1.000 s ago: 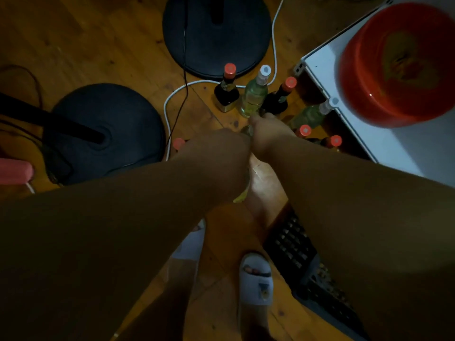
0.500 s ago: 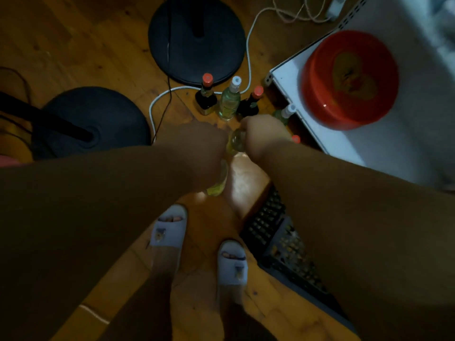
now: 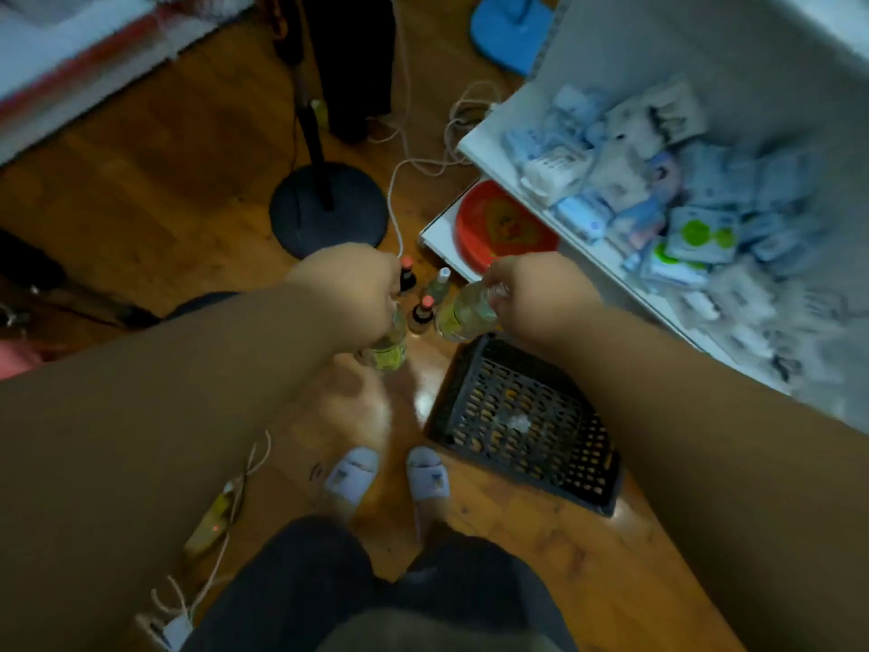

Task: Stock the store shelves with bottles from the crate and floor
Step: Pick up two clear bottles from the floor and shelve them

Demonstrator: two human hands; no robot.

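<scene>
My left hand point(image 3: 350, 294) grips the neck of a pale green bottle point(image 3: 388, 352) that hangs below my fist. My right hand point(image 3: 536, 294) holds a second pale green bottle point(image 3: 463, 312) by its top, and this one tilts to the left. Both bottles are lifted above the wooden floor. Between my hands, three bottles stand on the floor: a dark one with a red cap point(image 3: 406, 277), a clear one with a white cap point(image 3: 438, 284) and another dark red-capped one point(image 3: 422, 315). A black plastic crate point(image 3: 522, 425) lies on the floor below my right hand.
White store shelves point(image 3: 625, 275) on the right hold several blue and white packets, with a red bowl point(image 3: 498, 225) on the lowest shelf. A black round stand base point(image 3: 329, 214), white cables point(image 3: 399, 200) and a power strip point(image 3: 209, 520) are on the floor. My slippered feet point(image 3: 390, 472) stand beside the crate.
Both hands rose and spread apart, each lifting a green bottle off the floor. The view pulled back and up, showing the shelves, crate and my feet from farther away.
</scene>
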